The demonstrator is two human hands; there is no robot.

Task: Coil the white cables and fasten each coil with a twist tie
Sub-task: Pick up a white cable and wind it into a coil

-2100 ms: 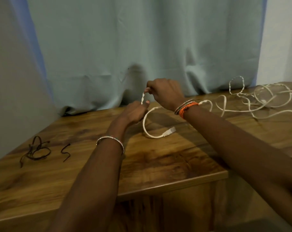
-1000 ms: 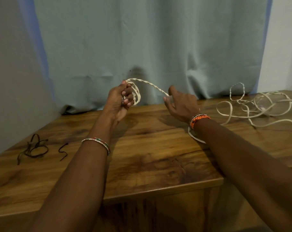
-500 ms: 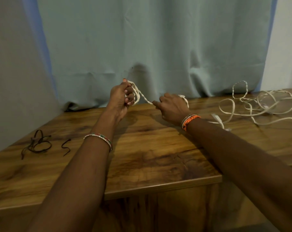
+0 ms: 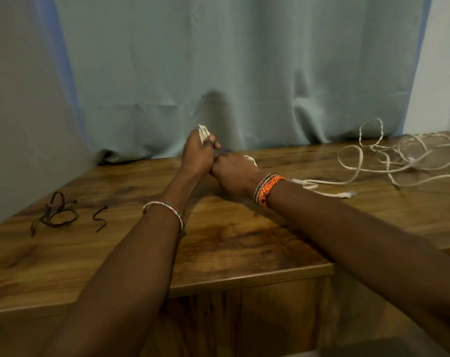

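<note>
My left hand point(image 4: 198, 155) grips a small coil of white cable point(image 4: 202, 131); only the coil's top shows above my fingers. My right hand point(image 4: 234, 173) is curled and pressed against the left hand, holding the same cable, a bit of which shows behind it point(image 4: 251, 159). The cable's loose tail with a plug point(image 4: 346, 194) lies on the wooden table point(image 4: 244, 240) right of my right wrist. More white cables point(image 4: 404, 161) lie tangled at the far right. Dark twist ties lie at the left: a tangled bunch point(image 4: 55, 215) and a single bent tie point(image 4: 101, 218).
A pale blue curtain point(image 4: 218, 73) hangs right behind the table's far edge. The table's front edge point(image 4: 244, 278) runs below my forearms. A white wall point(image 4: 440, 73) stands at the far right.
My right hand has moved left from beside the coil until it touches my left hand. The cable span between the hands has been drawn in, and its tail has slid nearer across the table.
</note>
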